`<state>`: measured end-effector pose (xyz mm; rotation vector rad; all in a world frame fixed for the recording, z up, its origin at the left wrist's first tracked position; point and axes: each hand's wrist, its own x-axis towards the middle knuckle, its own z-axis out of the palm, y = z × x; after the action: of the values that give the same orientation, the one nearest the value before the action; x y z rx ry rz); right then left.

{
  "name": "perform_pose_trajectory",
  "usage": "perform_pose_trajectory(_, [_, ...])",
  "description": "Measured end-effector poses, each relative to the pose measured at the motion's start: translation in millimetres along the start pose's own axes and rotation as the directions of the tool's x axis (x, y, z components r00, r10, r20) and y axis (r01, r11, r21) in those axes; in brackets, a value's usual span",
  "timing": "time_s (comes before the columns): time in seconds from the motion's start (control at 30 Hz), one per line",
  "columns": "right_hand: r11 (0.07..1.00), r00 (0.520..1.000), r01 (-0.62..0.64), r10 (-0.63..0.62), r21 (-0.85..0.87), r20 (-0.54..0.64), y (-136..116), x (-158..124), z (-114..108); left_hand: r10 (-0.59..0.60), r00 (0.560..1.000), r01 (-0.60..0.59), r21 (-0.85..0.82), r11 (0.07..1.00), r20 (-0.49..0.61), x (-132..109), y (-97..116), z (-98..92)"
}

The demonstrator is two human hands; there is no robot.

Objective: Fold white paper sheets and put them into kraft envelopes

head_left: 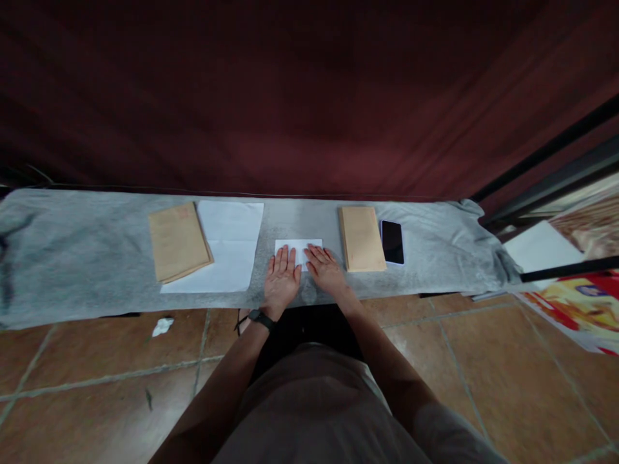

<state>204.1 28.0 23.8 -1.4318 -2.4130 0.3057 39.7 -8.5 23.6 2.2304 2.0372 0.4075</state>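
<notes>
A small white folded paper (300, 246) lies in front of me on the grey cloth-covered table (304, 216). My left hand (282, 277) rests flat on its left part, fingers stretched forward, a dark watch on the wrist. On the right part lies my right hand (327, 269), also flat, its fingers slanting to the left. Both hands cover the near part of the paper. To the right of them is a stack of brown envelopes (362, 238). Larger white sheets (232, 245) lie to the left, partly under more brown envelopes (178, 241).
A phone (393, 242) with a dark screen lies against the right envelope stack. Dark red curtain (309, 96) hangs behind the table. At the right are dark metal bars (570, 267) and a colourful printed sheet (580, 309). A crumpled white tissue (162, 327) is on the tiled floor.
</notes>
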Motion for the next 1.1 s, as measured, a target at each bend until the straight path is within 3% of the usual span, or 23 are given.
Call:
perform_pose_trajectory(0.27, [0.985, 0.982, -0.167, 0.164, -0.032, -0.093, 3.4, 4.9, 4.3, -0.005, 1.0, 0.005, 0.009, 1.0, 0.005, 0.0, 1.0, -1.4])
perform_pose_trajectory(0.63, [0.981, 0.977, -0.189, 0.182, -0.05, -0.111, -0.5, 5.1, 7.5, -0.062, 0.998, 0.062, -0.001, 0.998, 0.014, 10.6, 8.6, -3.8])
perform_pose_trajectory(0.87, [0.982, 0.982, -0.179, 0.174, -0.066, -0.074, 1.8, 4.4, 6.4, 0.052, 0.992, -0.044, -0.075, 0.996, 0.117, 31.0, 26.8, -0.3])
perform_pose_trajectory(1.1, [0.98, 0.977, -0.193, 0.187, -0.053, -0.099, -0.4, 4.9, 5.7, 0.032, 0.996, -0.027, -0.062, 0.998, 0.086, 44.2, 9.6, 6.4])
